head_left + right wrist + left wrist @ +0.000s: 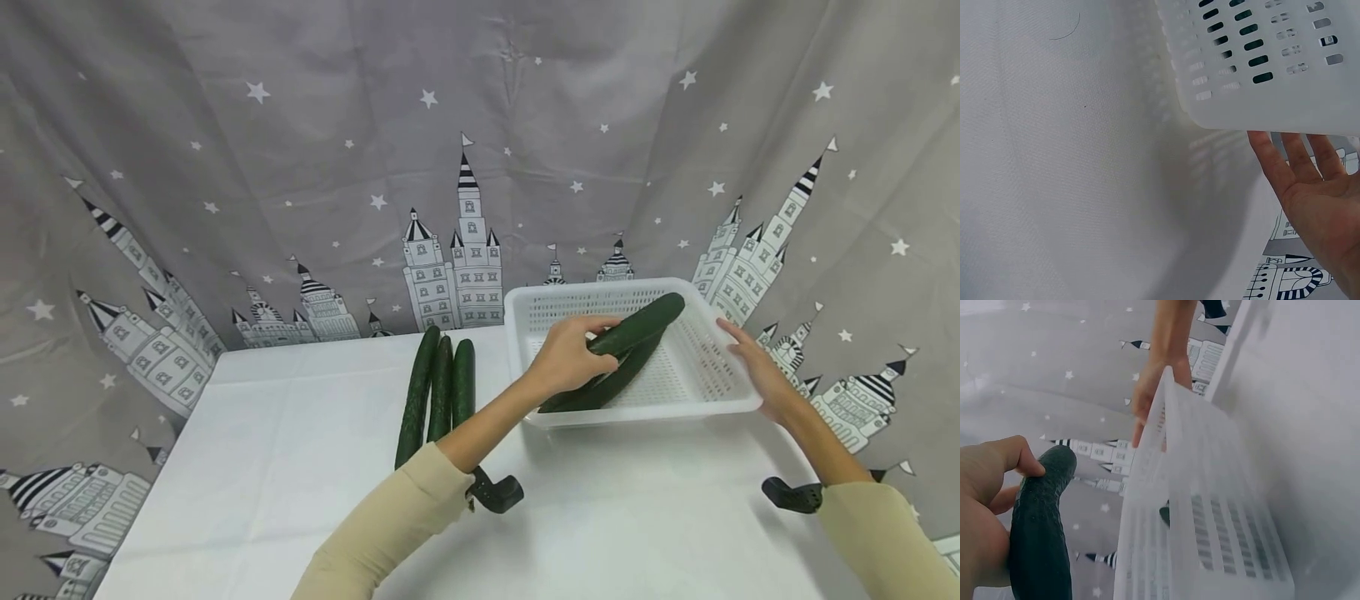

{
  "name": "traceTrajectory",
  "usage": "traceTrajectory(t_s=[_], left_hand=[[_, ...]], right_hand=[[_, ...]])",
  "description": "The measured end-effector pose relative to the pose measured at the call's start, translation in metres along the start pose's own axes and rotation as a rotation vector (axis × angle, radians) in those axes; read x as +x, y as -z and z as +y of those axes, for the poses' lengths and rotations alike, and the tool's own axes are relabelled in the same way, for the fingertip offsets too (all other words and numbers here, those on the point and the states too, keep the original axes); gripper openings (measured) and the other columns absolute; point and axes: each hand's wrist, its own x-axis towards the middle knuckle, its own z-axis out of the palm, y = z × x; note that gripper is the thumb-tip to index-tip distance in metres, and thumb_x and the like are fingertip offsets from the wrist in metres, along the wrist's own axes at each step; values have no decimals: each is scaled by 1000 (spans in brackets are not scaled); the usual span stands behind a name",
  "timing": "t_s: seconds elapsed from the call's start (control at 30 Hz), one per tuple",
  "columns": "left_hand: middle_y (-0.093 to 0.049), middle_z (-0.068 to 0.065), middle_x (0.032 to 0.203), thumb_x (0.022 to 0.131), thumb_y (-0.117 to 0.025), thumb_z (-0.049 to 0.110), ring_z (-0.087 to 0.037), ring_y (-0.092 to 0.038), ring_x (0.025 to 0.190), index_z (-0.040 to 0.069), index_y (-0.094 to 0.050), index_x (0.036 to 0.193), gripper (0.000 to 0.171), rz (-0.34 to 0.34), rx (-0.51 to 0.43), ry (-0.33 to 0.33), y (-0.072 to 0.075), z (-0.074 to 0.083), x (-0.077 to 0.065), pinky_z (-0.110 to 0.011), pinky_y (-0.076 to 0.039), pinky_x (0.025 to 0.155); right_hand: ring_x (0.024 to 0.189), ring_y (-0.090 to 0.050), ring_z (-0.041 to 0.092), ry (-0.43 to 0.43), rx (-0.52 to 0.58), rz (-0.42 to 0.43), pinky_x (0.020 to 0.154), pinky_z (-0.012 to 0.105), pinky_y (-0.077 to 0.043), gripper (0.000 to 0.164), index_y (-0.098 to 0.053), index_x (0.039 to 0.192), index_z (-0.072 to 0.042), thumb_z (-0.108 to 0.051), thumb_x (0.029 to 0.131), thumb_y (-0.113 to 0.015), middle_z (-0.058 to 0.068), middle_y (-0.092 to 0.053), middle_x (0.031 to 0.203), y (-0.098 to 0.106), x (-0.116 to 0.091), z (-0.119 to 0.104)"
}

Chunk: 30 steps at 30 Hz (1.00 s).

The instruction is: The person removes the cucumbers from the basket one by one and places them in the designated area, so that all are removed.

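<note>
No text, label, brand, number or sign can be read in any view.

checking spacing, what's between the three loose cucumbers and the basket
The head view shows white tabletop between the loose cucumbers and basket, with the left forearm across its near part.

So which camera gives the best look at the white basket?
The head view: it shows the white basket nearly whole, with its rim, slotted walls and inside. The left wrist view catches it at a steep angle, cut off at the bottom; the right wrist view shows only part of its slotted outer surface, by the right hand.
</note>
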Motion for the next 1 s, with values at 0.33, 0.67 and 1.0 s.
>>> traceTrajectory(t_s=[0.33, 0.67, 1.0], left_hand=[[-63, -11, 120, 82, -70, 3, -22, -65, 89, 14, -63, 136, 56, 122, -64, 150, 49, -38, -44, -31, -53, 66], [-62, -14, 123, 83, -68, 3, -25, -62, 87, 10, -62, 137, 55, 309, -67, 264, 96, -78, -86, -34, -52, 66], [-57, -19, 131, 88, -64, 5, -33, -60, 103, 10, -56, 143, 55, 437, -85, 420, 131, -118, -125, -42, -53, 76]], right_hand=[[104, -63, 7, 23, 34, -5, 75, 33, -58, 52, -13, 162, -26, -24, 111, -25, 21, -11, 162, 0, -4, 0], [103, -64, 6, 5, 45, -14, 76, 33, -58, 53, -12, 162, -24, -27, 111, -26, 21, -10, 161, -1, -5, -2], [103, -63, 5, -4, 32, -18, 76, 31, -57, 53, -12, 162, -27, -27, 111, -25, 23, -1, 163, 0, -3, -3]])
